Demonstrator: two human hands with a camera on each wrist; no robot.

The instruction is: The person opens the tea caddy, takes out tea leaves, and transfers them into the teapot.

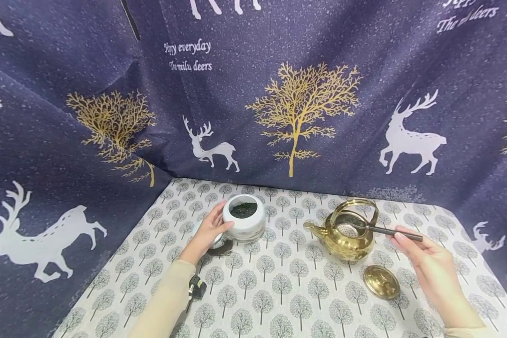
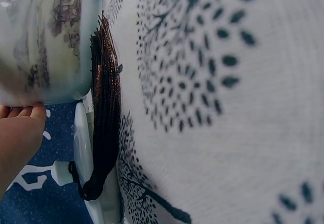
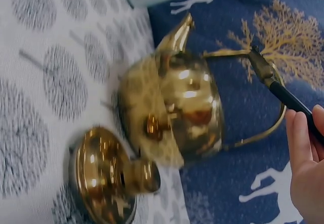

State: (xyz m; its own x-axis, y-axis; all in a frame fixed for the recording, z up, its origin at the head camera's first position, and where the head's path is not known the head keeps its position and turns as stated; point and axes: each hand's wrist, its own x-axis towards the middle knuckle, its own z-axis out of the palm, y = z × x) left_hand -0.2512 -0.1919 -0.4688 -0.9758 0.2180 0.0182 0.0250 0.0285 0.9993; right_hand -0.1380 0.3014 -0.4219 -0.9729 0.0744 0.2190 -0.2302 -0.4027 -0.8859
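Observation:
My left hand [image 1: 211, 233] grips the side of a white ceramic tea jar [image 1: 248, 229], thumb near its rim. Dark green tea leaves [image 1: 242, 210] lie inside its open mouth. My right hand [image 1: 431, 258] holds a tea scoop by its dark handle [image 1: 399, 233]. The scoop's metal end [image 3: 260, 66] reaches under the arched handle of a brass teapot [image 1: 349, 248], over its uncovered opening. A perforated strainer [image 1: 347, 230] shows inside the pot. Any leaves left on the scoop are too small to make out clearly.
The brass teapot lid [image 1: 381, 282] lies in front of the pot, near my right forearm. Beside the jar rests a white lid [image 2: 83, 148] with a dark tassel [image 2: 105, 107]. A tree-print cloth [image 1: 279, 281] covers the table; a blue deer-print curtain [image 1: 236, 94] hangs behind.

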